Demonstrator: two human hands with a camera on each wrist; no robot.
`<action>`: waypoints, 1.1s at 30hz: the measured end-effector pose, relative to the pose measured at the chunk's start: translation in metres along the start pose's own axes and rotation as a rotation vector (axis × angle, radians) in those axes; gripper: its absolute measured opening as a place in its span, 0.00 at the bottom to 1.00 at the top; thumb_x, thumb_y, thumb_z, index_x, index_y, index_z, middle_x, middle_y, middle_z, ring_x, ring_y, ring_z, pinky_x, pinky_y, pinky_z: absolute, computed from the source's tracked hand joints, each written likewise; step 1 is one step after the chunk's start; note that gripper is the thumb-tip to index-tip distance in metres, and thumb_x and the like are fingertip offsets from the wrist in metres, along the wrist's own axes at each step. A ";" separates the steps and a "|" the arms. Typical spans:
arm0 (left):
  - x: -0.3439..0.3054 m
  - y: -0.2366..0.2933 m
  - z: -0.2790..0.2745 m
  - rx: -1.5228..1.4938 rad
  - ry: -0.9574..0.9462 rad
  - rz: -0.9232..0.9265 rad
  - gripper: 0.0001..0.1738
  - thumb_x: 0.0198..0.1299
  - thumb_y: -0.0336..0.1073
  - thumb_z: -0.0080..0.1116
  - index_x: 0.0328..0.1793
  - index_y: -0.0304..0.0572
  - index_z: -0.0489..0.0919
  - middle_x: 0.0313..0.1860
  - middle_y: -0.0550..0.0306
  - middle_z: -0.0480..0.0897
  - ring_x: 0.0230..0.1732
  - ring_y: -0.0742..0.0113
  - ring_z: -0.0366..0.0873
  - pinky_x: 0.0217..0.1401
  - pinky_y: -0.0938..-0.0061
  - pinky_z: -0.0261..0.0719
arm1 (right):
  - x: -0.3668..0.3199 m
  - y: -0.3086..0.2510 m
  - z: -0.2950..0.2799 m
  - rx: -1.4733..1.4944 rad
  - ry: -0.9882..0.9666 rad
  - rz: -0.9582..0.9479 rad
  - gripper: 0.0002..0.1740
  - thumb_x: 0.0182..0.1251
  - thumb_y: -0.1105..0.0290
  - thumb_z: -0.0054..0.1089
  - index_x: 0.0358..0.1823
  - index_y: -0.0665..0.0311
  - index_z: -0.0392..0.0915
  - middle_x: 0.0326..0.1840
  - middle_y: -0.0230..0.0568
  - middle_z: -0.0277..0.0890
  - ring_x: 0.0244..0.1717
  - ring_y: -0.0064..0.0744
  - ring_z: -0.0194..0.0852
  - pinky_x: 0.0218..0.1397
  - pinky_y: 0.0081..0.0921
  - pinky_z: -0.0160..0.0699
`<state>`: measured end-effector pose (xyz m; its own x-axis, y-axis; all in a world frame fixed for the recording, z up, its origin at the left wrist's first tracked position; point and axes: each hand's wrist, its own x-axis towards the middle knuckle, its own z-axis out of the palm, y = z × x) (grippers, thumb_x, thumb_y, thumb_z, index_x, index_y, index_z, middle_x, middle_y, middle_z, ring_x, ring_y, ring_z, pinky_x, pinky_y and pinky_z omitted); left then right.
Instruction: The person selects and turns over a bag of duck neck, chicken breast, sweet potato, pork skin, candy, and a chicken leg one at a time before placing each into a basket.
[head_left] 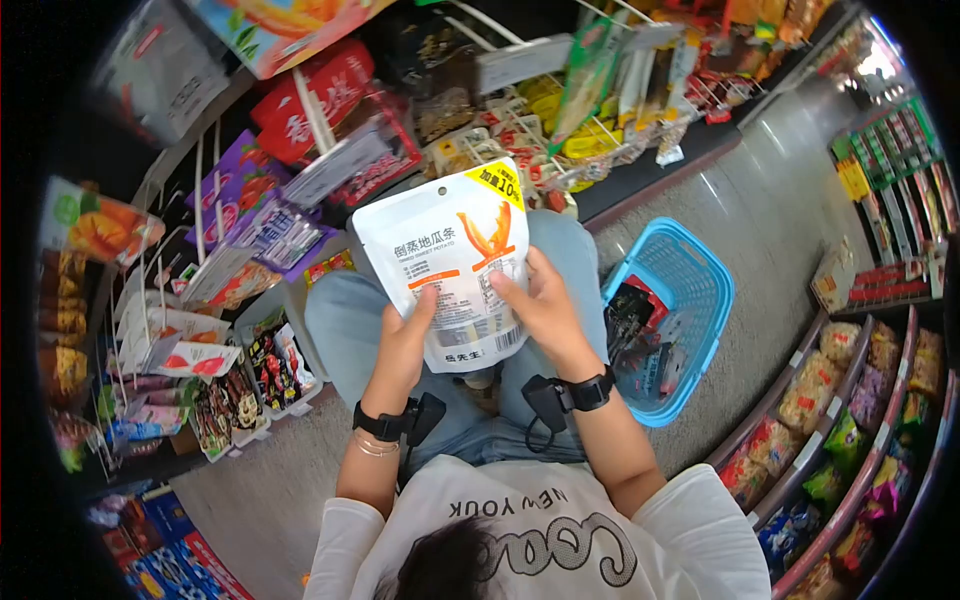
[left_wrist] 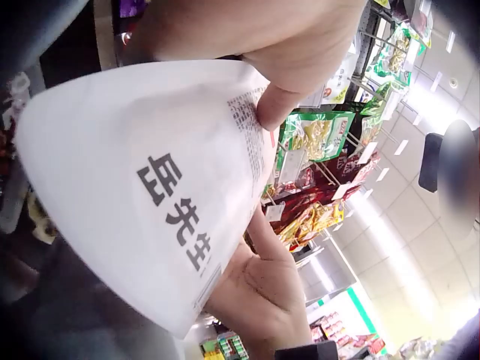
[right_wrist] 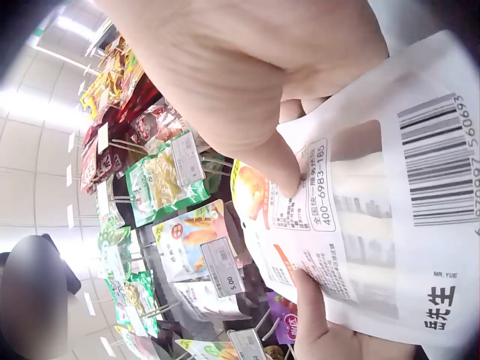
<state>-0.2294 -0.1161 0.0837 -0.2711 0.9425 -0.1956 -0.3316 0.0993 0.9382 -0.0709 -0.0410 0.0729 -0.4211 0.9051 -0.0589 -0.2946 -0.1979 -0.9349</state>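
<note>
A white snack pouch [head_left: 452,262] with an orange sweet-potato picture and a yellow corner tag is held up in front of me with both hands. My left hand [head_left: 403,340] grips its lower left edge, thumb on the front. My right hand [head_left: 540,305] grips the lower right side, thumb pressed on the printed label. In the left wrist view the pouch's white bottom [left_wrist: 142,187] bulges toward the camera between both hands. The right wrist view shows the pouch's back [right_wrist: 390,225] with a barcode, my right thumb [right_wrist: 270,161] on the text panel.
A blue shopping basket [head_left: 690,290] with several packets stands on the floor to my right. Racks of hanging snack bags [head_left: 300,150] rise ahead and left. Another shelf of bagged goods [head_left: 850,420] runs along the right. The grey aisle floor [head_left: 760,210] stretches away.
</note>
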 end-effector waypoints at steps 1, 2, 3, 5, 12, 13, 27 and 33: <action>0.000 -0.003 0.005 0.016 -0.012 0.009 0.23 0.68 0.42 0.49 0.60 0.30 0.71 0.55 0.53 0.76 0.54 0.70 0.73 0.57 0.75 0.70 | 0.000 0.003 -0.001 -0.048 0.022 -0.078 0.27 0.62 0.72 0.61 0.60 0.70 0.61 0.53 0.41 0.73 0.51 0.27 0.72 0.55 0.25 0.71; -0.002 -0.004 0.012 0.031 -0.028 -0.001 0.23 0.69 0.44 0.48 0.60 0.30 0.70 0.55 0.53 0.76 0.54 0.70 0.73 0.57 0.75 0.69 | -0.002 0.007 -0.004 -0.122 0.027 -0.128 0.33 0.60 0.68 0.63 0.62 0.69 0.56 0.59 0.47 0.68 0.55 0.33 0.70 0.58 0.28 0.69; -0.004 -0.001 0.021 0.047 -0.044 -0.011 0.24 0.69 0.45 0.46 0.60 0.30 0.70 0.56 0.53 0.76 0.54 0.70 0.72 0.58 0.75 0.69 | -0.004 0.006 -0.009 -0.172 0.056 -0.153 0.39 0.58 0.65 0.64 0.64 0.71 0.51 0.60 0.50 0.66 0.58 0.37 0.67 0.61 0.30 0.64; -0.005 0.000 0.036 0.090 -0.082 -0.008 0.26 0.70 0.47 0.44 0.61 0.29 0.70 0.56 0.52 0.76 0.54 0.70 0.72 0.58 0.75 0.69 | -0.005 0.003 -0.016 -0.272 0.101 -0.203 0.51 0.55 0.59 0.67 0.68 0.76 0.42 0.61 0.58 0.62 0.64 0.46 0.59 0.66 0.35 0.55; 0.002 0.004 0.097 0.273 -0.289 0.063 0.27 0.71 0.48 0.40 0.60 0.29 0.70 0.55 0.52 0.76 0.54 0.70 0.72 0.58 0.75 0.68 | -0.030 -0.015 -0.046 -0.579 0.258 -0.377 0.63 0.56 0.52 0.64 0.70 0.78 0.23 0.73 0.69 0.33 0.75 0.60 0.29 0.75 0.44 0.29; 0.004 0.004 0.108 0.284 -0.319 0.078 0.27 0.71 0.48 0.40 0.60 0.29 0.71 0.55 0.52 0.77 0.54 0.70 0.72 0.58 0.76 0.67 | -0.034 -0.019 -0.051 -0.565 0.280 -0.376 0.62 0.57 0.51 0.63 0.70 0.78 0.23 0.73 0.68 0.31 0.75 0.60 0.27 0.75 0.43 0.28; 0.019 -0.075 0.245 0.821 -0.882 0.516 0.27 0.64 0.31 0.42 0.71 0.50 0.64 0.74 0.45 0.55 0.76 0.43 0.43 0.74 0.54 0.43 | -0.087 -0.057 -0.153 0.057 0.659 -0.291 0.41 0.59 0.66 0.64 0.69 0.70 0.51 0.66 0.49 0.58 0.64 0.36 0.59 0.65 0.31 0.61; 0.023 -0.121 0.268 0.750 -1.017 0.449 0.24 0.58 0.29 0.52 0.63 0.46 0.73 0.73 0.46 0.57 0.66 0.51 0.64 0.65 0.59 0.62 | -0.102 -0.033 -0.208 -0.053 1.120 -0.327 0.18 0.68 0.71 0.51 0.54 0.76 0.68 0.50 0.45 0.75 0.49 0.28 0.73 0.50 0.24 0.72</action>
<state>0.0468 -0.0205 0.0420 0.6713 0.7240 0.1587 0.2692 -0.4376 0.8579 0.1602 -0.0481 0.0364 0.6681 0.7413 -0.0641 -0.2018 0.0976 -0.9745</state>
